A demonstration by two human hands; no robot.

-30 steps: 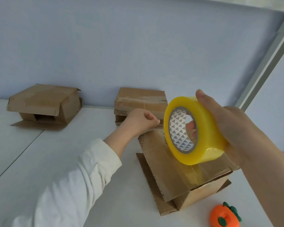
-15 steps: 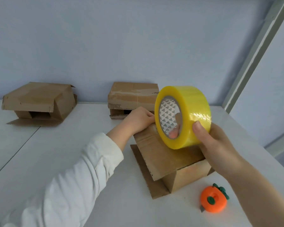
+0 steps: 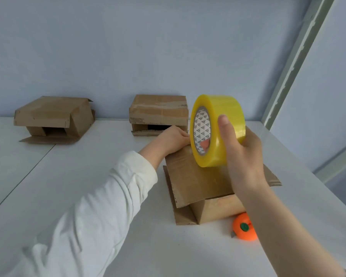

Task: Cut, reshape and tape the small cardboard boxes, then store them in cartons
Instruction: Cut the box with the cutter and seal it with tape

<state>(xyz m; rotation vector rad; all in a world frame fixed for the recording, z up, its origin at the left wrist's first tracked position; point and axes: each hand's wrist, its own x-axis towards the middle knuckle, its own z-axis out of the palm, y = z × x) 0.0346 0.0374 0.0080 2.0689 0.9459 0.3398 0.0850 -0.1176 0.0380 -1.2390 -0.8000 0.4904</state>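
Note:
A small brown cardboard box (image 3: 196, 182) lies on the white table (image 3: 88, 176) in front of me, its flaps loose. My right hand (image 3: 242, 154) grips a big roll of yellow tape (image 3: 218, 124), thumb on the outer rim and a fingertip inside the core, holding it just above the box top. My left hand (image 3: 168, 138) has its fingers curled at the box's far edge, right by the roll; what it pinches is hidden.
Two more opened cardboard boxes stand against the back wall, one at the left (image 3: 52, 118) and one at the centre (image 3: 158, 114). An orange round cutter (image 3: 245, 228) lies by the box's near right corner. A metal frame post (image 3: 294, 56) rises at the right.
The right hand has turned on the roll, its thumb now on top of the rim, and the roll has come down towards the box top. The left hand stays at the box's far edge.

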